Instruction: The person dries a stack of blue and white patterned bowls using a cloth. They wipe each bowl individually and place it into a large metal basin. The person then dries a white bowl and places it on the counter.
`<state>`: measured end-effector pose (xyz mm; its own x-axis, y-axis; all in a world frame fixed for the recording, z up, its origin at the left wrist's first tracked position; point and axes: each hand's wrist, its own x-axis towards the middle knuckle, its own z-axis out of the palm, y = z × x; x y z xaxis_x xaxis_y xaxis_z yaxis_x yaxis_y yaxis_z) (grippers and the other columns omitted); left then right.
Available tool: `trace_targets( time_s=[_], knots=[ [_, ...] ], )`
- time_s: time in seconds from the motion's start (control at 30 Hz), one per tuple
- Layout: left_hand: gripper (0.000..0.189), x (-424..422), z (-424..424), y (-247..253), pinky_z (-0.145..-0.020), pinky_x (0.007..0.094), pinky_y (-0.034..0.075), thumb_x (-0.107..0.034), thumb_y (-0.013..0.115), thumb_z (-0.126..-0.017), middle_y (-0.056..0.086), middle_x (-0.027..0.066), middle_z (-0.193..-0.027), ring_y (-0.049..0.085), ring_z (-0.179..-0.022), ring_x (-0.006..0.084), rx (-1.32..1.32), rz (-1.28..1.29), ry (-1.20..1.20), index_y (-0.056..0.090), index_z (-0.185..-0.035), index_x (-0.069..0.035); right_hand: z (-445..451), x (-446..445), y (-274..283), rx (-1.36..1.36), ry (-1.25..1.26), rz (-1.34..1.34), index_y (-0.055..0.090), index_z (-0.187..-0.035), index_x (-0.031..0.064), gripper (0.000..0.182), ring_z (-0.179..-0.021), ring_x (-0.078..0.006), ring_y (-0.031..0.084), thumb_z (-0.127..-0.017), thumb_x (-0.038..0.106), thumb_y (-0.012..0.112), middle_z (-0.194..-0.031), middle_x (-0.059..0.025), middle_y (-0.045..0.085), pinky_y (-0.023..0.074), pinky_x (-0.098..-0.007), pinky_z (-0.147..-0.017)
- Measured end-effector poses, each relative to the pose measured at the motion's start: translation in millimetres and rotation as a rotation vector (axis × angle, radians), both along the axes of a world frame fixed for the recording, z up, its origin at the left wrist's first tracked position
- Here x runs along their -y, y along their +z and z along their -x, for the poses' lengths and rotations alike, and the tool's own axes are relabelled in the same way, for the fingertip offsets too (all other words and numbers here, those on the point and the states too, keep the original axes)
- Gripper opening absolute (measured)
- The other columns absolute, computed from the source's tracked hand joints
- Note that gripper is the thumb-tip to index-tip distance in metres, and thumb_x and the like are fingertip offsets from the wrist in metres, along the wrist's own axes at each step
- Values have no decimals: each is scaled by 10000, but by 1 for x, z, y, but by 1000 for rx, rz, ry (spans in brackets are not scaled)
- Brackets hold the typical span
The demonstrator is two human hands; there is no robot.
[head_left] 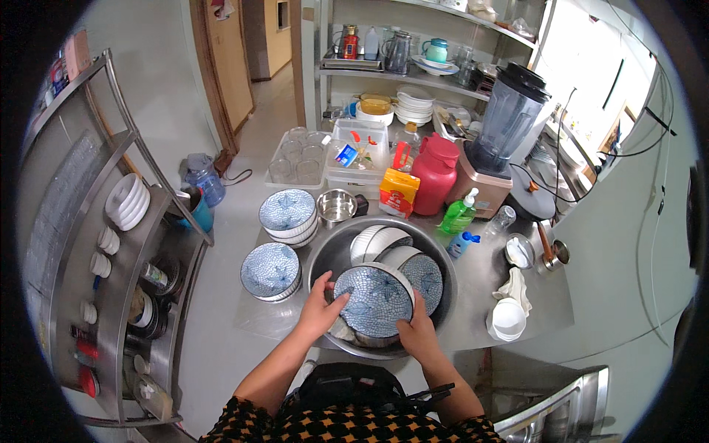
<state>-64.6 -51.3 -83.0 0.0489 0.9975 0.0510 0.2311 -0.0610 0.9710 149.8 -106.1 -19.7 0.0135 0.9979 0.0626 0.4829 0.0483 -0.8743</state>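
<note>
A blue-and-white patterned bowl point(372, 302) is held between my two hands, its inside facing up towards me. My left hand point(322, 304) grips its left rim, thumb over the edge. On the opposite side my right hand point(416, 326) holds the lower right rim. Beneath it stands a large stainless steel basin point(451, 296), with more bowls of the same kind leaning inside, among them a patterned one point(425, 282) and white ribbed ones point(368, 243). Part of a whitish thing point(340, 329) shows under the held bowl; I cannot tell what it is.
Left of the basin stand two bowl stacks point(288, 210) point(270, 271). Behind are a steel pot point(337, 206), a yellow-orange packet point(399, 192), a red jug point(436, 174) and a blender point(509, 119). A green pump bottle point(458, 213) and white cups point(507, 319) sit to the right.
</note>
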Motion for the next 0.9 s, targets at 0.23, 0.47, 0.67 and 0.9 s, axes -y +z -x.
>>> trace_targets(
  time_s=[0.23, 0.47, 0.67, 0.9],
  knots=[
    [472, -5, 2, 24, -800, 360, 416, -147, 630, -719, 507, 160, -985, 503, -921, 321, -378, -243, 136, 460, -1149, -57, 17, 7, -1, 238, -69, -64, 216, -1298, 37, 636, -893, -459, 516, -714, 33, 466, -1052, -291, 500, 420, -465, -768],
    [351, -15, 2, 29, -773, 375, 428, -112, 637, -692, 534, 107, -994, 511, -915, 306, -641, -323, -35, 547, -1029, -76, 37, 13, -1, 347, -14, 3, 185, -1300, -7, 652, -905, -448, 511, -714, 24, 470, -1083, -306, 475, 418, -461, -785],
    [326, -20, 5, 14, -732, 365, 440, -102, 634, -669, 570, 86, -952, 540, -865, 281, -741, -387, -99, 567, -988, -93, 48, 9, -10, 457, -17, 169, 156, -1304, -11, 684, -888, -442, 520, -716, 70, 496, -1087, -304, 471, 431, -460, -773],
    [230, -20, 1, 3, -681, 379, 450, -98, 568, -677, 592, 74, -912, 570, -777, 281, -820, -468, -58, 574, -907, -110, 43, 12, -27, 514, -17, 109, 189, -1307, -16, 686, -742, -408, 562, -715, 109, 514, -956, -268, 538, 459, -465, -669]
  ],
)
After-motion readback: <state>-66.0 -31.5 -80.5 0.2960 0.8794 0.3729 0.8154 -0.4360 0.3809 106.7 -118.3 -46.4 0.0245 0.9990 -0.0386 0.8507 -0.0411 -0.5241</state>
